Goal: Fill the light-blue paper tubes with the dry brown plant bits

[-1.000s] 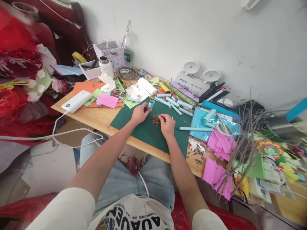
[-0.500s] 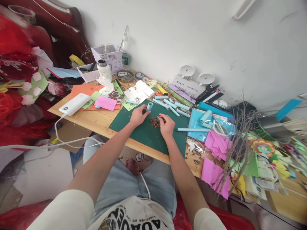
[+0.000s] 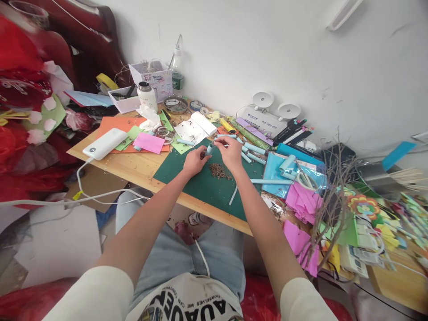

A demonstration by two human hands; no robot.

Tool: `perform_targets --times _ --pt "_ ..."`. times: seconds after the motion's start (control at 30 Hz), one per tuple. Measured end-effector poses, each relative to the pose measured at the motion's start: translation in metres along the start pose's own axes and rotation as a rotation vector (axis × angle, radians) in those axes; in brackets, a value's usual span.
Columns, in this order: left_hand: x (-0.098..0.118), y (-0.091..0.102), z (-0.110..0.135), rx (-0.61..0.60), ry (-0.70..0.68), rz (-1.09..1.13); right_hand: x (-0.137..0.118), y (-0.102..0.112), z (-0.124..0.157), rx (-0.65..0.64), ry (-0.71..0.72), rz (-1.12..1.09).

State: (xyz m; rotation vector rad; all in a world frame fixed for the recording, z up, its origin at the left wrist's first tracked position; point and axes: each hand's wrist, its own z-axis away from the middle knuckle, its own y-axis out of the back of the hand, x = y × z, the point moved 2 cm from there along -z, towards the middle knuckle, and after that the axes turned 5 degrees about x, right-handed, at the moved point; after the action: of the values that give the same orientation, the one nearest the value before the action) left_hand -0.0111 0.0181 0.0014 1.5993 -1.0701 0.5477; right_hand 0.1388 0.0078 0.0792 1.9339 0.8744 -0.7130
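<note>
My left hand (image 3: pixel 194 160) is closed round a short light-blue paper tube (image 3: pixel 209 148), held upright over the dark green cutting mat (image 3: pixel 187 176). My right hand (image 3: pixel 229 150) is raised above the mat with its fingers pinched at the tube's top; what they pinch is too small to make out. A small heap of brown shavings (image 3: pixel 219 170) lies on the mat just below both hands. A thin pale stick (image 3: pixel 233 195) lies on the mat near my right forearm.
Several light-blue paper rolls (image 3: pixel 251 151) lie behind the mat. A white power bank (image 3: pixel 105 143) with a cable sits at the left, coloured paper (image 3: pixel 149 142) beside it. Scissors (image 3: pixel 306 179), pink paper (image 3: pixel 304 201) and dry twigs (image 3: pixel 329 209) crowd the right. A white bottle (image 3: pixel 146 95) stands at the back.
My right hand has lifted from the brown heap and moved up and left to the tube's top. My left hand has kept hold of the tube.
</note>
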Motion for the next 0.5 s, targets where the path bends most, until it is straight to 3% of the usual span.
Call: perform_targets --times 0.3,0.5 --pt "-0.003 -0.001 0.000 0.008 -0.009 0.007 -0.002 0.002 -0.004 -0.191 0.193 0.162" --pt "-0.003 -0.001 -0.001 0.012 -0.004 -0.003 0.002 0.009 0.002 -0.097 0.110 0.077"
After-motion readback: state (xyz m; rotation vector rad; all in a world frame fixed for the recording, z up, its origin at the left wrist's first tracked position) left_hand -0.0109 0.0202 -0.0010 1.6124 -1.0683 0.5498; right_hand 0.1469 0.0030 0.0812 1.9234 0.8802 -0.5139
